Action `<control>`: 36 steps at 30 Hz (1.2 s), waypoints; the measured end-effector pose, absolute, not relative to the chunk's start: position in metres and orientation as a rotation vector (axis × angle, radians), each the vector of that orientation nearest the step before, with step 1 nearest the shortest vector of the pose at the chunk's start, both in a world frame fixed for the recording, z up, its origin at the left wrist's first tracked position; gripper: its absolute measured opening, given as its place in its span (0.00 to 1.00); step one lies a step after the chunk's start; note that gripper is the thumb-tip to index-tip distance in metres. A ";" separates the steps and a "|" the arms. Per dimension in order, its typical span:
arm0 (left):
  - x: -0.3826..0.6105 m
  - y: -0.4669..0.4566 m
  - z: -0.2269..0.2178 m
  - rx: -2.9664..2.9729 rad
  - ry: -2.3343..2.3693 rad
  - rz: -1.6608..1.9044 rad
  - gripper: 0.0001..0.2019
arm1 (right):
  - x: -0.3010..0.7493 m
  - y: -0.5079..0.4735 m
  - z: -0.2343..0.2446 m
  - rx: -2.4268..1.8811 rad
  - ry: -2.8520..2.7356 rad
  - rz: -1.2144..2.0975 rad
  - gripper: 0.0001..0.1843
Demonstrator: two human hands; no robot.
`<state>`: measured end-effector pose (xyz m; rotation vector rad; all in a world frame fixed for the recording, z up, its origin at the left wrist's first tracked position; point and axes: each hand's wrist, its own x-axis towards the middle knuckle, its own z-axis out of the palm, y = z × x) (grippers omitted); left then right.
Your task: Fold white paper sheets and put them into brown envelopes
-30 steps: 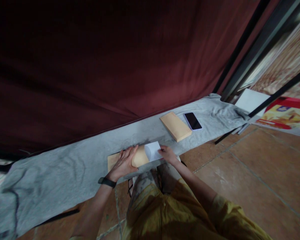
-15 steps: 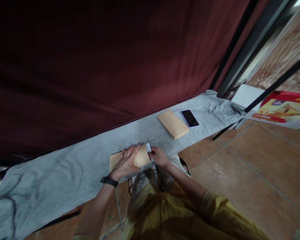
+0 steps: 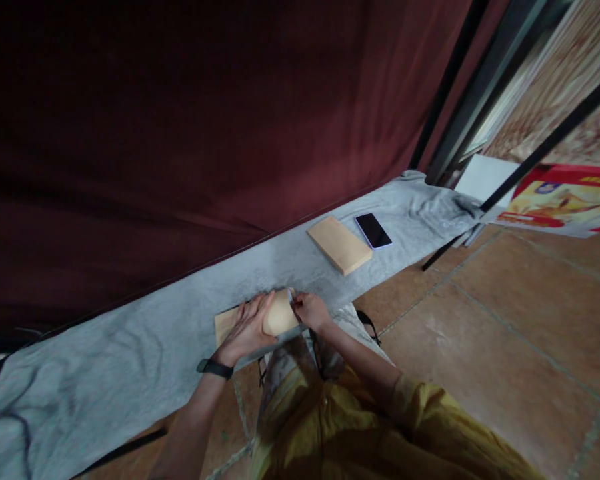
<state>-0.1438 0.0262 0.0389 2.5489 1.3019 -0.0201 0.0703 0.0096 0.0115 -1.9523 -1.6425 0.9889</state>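
A brown kraft paper envelope [image 3: 278, 316] lies along the near edge of the bench, its right end bulging up. My left hand [image 3: 247, 327], with a dark band on the wrist, grips it across the middle, fingers on the far side and thumb on the near side. At the envelope's right end, my right hand [image 3: 311, 311] is closed in a pinch on a white slip of paper [image 3: 291, 294], most of which is hidden in the envelope's mouth and behind the fingers. To the right lies a neat stack of similar brown envelopes [image 3: 339, 245].
A phone [image 3: 373, 231] with a dark screen lies beyond the stack. Grey cloth [image 3: 130, 333] covers the narrow bench. A dark red curtain [image 3: 260, 133] hangs behind it. At right are a black pole [image 3: 555, 137] and a red and yellow printed box [image 3: 565, 200], above a tiled floor [image 3: 505, 320].
The white slip, which stuck out of the envelope's right end, is now mostly inside it. My right hand has moved slightly left with it. My left hand keeps its place on the envelope.
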 end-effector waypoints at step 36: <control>-0.113 -0.022 -0.009 2.590 1.340 0.383 0.27 | 0.068 0.012 0.010 -2.058 -1.586 0.903 0.12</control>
